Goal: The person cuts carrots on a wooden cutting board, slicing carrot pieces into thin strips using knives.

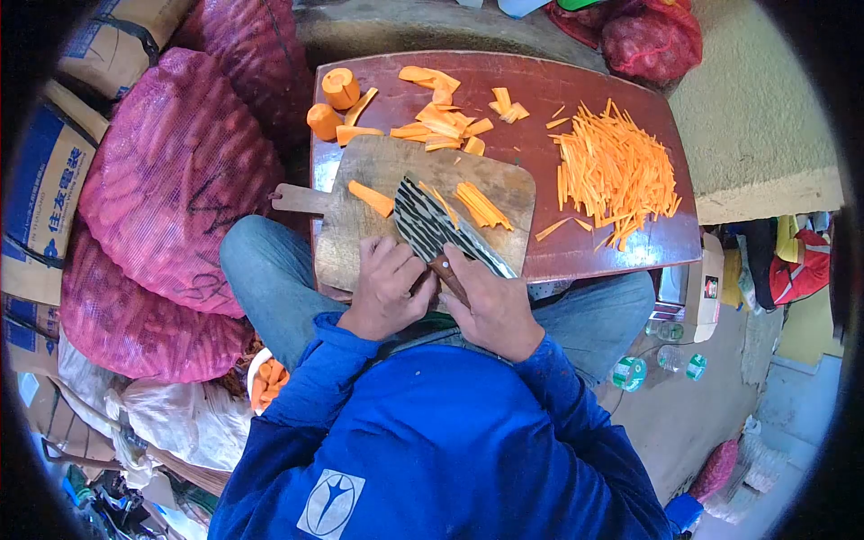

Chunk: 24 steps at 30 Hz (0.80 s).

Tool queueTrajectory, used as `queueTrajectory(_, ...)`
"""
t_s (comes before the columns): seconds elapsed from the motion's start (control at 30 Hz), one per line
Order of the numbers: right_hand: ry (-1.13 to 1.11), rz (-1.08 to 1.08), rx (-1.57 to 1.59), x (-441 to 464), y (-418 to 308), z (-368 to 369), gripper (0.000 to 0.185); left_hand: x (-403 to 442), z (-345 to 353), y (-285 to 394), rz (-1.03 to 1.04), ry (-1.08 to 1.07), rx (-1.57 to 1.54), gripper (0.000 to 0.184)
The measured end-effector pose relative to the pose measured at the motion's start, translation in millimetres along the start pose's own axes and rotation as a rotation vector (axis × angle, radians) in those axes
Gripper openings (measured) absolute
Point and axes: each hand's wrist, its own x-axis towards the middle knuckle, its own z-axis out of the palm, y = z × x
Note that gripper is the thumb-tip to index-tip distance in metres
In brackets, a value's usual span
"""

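My right hand (pixel 493 306) is wrapped round the wooden handle of a kitchen knife (pixel 441 220). The broad blade has dark and silver stripes and lies over the wooden cutting board (pixel 346 247). My left hand (pixel 387 290) rests curled at the board's near edge, left of the knife handle; whatever its fingers hold, if anything, is hidden. On the board, a carrot slice (pixel 371 198) lies left of the blade, and a small stack of carrot strips (pixel 483 206) lies to its right. A few thin strips show along the blade's far edge.
A reddish-brown tabletop (pixel 549 243) bears a heap of carrot strips (pixel 616 171), carrot slices (pixel 441 121) and two carrot chunks (pixel 341 88). Filled red mesh sacks (pixel 180 180) stand at left beside cardboard boxes (pixel 45 198). Plastic bottles (pixel 629 373) are on the floor at right.
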Motion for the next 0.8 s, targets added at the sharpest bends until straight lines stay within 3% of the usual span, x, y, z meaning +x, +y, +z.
queueTrajectory(0.8, -0.016, 0.014, -0.003, 0.4, -2.2, -2.9, 0.081, -0.7, 0.8, -0.9, 0.000, -0.002, -0.002, 0.021)
